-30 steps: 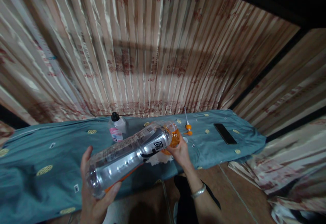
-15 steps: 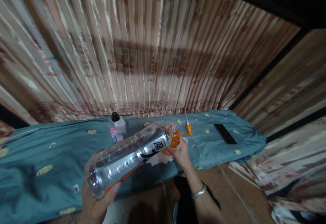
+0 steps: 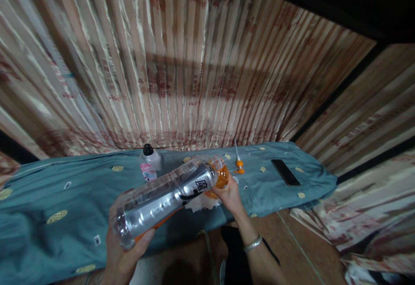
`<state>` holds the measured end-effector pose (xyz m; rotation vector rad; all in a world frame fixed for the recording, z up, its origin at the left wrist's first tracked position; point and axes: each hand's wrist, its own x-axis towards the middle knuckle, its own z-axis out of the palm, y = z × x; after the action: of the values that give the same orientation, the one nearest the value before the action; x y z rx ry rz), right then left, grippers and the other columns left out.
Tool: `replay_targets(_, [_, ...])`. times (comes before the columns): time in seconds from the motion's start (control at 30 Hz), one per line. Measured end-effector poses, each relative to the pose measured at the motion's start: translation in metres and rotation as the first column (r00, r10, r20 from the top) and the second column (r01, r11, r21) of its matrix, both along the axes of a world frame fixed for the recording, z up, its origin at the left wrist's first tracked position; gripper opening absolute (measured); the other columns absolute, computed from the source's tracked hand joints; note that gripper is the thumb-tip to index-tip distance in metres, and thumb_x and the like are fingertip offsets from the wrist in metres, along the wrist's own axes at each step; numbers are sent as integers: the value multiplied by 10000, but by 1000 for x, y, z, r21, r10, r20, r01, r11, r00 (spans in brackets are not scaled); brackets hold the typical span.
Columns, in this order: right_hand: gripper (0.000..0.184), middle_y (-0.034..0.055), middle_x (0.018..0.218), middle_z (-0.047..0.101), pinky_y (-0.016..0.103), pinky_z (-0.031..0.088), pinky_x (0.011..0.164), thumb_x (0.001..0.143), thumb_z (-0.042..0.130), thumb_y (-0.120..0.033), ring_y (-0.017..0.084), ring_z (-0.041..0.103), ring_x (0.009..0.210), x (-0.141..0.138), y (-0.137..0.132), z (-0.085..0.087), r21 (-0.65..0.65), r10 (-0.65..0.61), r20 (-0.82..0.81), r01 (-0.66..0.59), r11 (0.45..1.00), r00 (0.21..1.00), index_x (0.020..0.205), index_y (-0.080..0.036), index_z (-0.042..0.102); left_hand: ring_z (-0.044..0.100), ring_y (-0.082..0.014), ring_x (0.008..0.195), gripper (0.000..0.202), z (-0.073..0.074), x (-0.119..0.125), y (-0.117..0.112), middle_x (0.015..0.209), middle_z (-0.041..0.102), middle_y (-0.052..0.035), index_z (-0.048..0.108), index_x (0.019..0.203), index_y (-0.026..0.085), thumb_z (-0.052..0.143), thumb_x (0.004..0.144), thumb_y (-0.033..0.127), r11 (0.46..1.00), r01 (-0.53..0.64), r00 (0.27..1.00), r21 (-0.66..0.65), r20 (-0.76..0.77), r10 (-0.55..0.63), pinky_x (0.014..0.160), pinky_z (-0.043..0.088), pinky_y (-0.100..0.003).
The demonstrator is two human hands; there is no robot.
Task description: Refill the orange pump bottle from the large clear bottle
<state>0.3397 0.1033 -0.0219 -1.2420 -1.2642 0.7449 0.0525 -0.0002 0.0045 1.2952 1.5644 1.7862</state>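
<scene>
My left hand (image 3: 121, 250) is wrapped round the base of a large clear plastic bottle (image 3: 168, 200) with a silver label. The bottle lies tilted across the view, its neck pointing right. With my right hand (image 3: 231, 196), which wears a silver bangle, I grip an orange see-through bottle (image 3: 222, 177). The clear bottle's mouth end overlaps the top of the orange one; whether they touch cannot be made out. Under them is a white tissue (image 3: 201, 203). Behind my right hand, an orange pump top (image 3: 239, 165) with a thin pale tube lies on the cloth.
A teal patterned cloth (image 3: 81, 198) covers the long surface. A black-capped bottle (image 3: 150, 164) with a pink label stands at the back left. To the right lies a black phone (image 3: 285, 172). Striped curtains (image 3: 181, 60) hang behind, and tiled floor (image 3: 292, 241) shows below.
The view has shifted slightly. Both hands keep their holds, and the clear bottle stays tilted at almost the same angle.
</scene>
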Motion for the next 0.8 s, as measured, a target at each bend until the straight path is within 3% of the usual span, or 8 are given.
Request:
replay_targets(0.27, [562,64,1037,909,415,711,839,710,972,-468,299,858,904,5,3,1,12,49,8,-50,999,999,1179,-229,773,698,-462,1380,692,-3,2,4,1413,760,-138,726,1379,292,911,815,647,999,-5,1000,34,-8,5,1332,446,-734])
replay_targets(0.6, [474,51,1016,915,419,728,848,660,988,-404,299,864,895,12,5,15,-12,114,19,-114,993,993,1050,-252,764,788,-449,1303,693,-2,-4,6,1387,809,-145,708,1396,271,907,805,574,998,51,998,26,-42,-50,1174,630,-642])
replay_targets(0.8, [483,45,1033,919,431,728,879,672,991,-385,303,870,923,12,5,15,27,124,30,-125,992,992,1085,-246,782,757,-444,1320,693,1,1,2,1409,784,-154,711,1414,271,888,832,605,999,9,999,48,-37,-7,1271,533,-705])
